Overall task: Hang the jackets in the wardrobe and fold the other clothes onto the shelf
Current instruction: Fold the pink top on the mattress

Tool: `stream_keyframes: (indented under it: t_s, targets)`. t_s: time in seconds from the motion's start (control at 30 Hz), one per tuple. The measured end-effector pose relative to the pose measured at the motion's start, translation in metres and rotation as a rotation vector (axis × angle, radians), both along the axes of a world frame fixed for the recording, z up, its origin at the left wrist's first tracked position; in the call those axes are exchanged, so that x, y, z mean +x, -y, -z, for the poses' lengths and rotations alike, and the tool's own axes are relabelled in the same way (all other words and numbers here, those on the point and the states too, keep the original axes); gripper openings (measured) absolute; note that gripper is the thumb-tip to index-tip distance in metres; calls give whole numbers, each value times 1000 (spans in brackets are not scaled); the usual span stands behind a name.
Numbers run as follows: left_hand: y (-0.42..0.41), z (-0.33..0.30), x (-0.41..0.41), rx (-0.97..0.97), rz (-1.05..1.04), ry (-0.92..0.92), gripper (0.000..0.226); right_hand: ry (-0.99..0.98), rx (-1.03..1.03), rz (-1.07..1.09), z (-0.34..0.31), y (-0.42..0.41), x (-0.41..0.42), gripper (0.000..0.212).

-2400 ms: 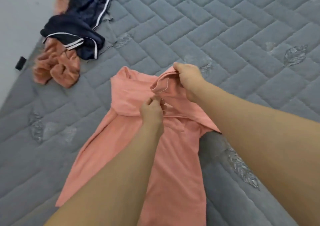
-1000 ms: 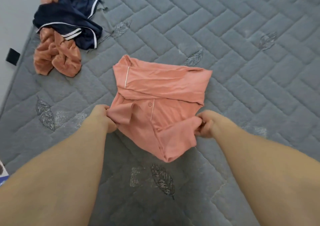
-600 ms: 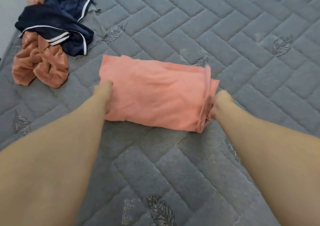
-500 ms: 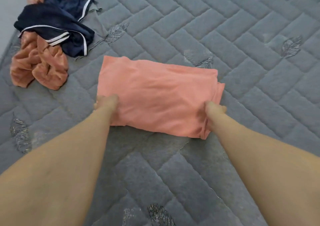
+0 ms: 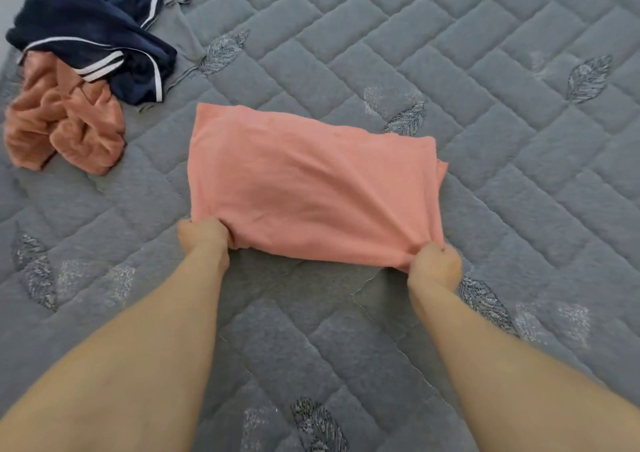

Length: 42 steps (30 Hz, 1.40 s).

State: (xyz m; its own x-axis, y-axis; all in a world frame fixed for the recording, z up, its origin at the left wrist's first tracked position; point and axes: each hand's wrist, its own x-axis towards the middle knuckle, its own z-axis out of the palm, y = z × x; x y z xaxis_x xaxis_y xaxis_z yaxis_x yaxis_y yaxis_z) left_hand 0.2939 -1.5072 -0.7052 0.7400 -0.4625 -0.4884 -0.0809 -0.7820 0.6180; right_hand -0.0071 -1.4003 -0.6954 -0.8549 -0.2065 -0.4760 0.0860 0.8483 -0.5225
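Observation:
A salmon-pink shirt lies folded into a rectangle on the grey quilted mattress. My left hand grips its near left corner, fingers curled into the cloth. My right hand pinches the near right corner. The near edge is lifted slightly off the mattress between my hands.
A dark navy garment with white stripes lies crumpled at the far left. A rust-orange garment is bunched just below it. Bare quilted mattress spreads to the right and towards me.
The pink shirt went from half folded to a flat folded rectangle. My hands slid from its sides to the near corners and now grip them.

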Motion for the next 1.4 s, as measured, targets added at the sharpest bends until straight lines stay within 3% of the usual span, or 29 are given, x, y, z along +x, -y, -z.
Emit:
stream_keyframes:
  t_s: [0.07, 0.13, 0.23, 0.3, 0.37, 0.43, 0.57, 0.67, 0.7, 0.77, 0.83, 0.9, 1.0, 1.07, 1.17, 1.27, 1.4]
  targets:
    - [-4, -5, 10, -37, 66, 99, 34, -10, 22, 196, -2, -14, -14, 41]
    - [-9, -3, 28, 62, 156, 250, 36, 107, 59, 307, 0, -25, -22, 40]
    - [-15, 4, 41, 165, 243, 199, 45, 329, -55, 257, 1, -17, -21, 37]
    - [-14, 6, 41, 92, 312, 82, 39, 227, -48, 222, -1, 5, -17, 42]
    - [-7, 6, 35, -26, 339, 7, 17, 105, 39, 120, -1, 28, -13, 51]
    - [4, 9, 29, -131, 301, -24, 21, 99, 82, 22, 4, 44, -10, 49]
    - [11, 19, 32, -161, 337, 147, 24, 52, 205, -155, 14, 28, -29, 45]
    - [3, 17, 49, -64, 561, 210, 25, -39, 173, -158, 16, 0, -50, 58]
    - [0, 16, 53, -22, 638, 126, 24, -37, 139, -118, 16, -9, -54, 57]
    - [-6, 9, 57, 114, 714, -213, 21, 100, -23, -38, 15, -23, -48, 35]
    - [-10, -1, 56, 253, 772, -393, 39, 287, -172, 14, 11, -36, -29, 14]
    - [-12, -8, 54, 401, 916, -296, 59, 356, -213, -43, 9, -49, -10, 9]
    - [-5, -14, 47, 584, 1194, 39, 45, 352, -158, -242, 6, -60, 5, 16]
    - [-1, -19, 44, 700, 1264, 214, 46, 350, -113, -314, 0, -60, 4, 11]
    - [-2, -24, 46, 865, 1254, 352, 57, 546, 28, -302, -3, -59, -7, 10]
    - [-14, -26, 43, 780, 1157, 435, 51, 531, 223, -413, -9, -62, -24, 14]
    - [-27, -28, 44, 573, 916, 531, 42, 148, 377, -320, -16, -64, -48, 33]
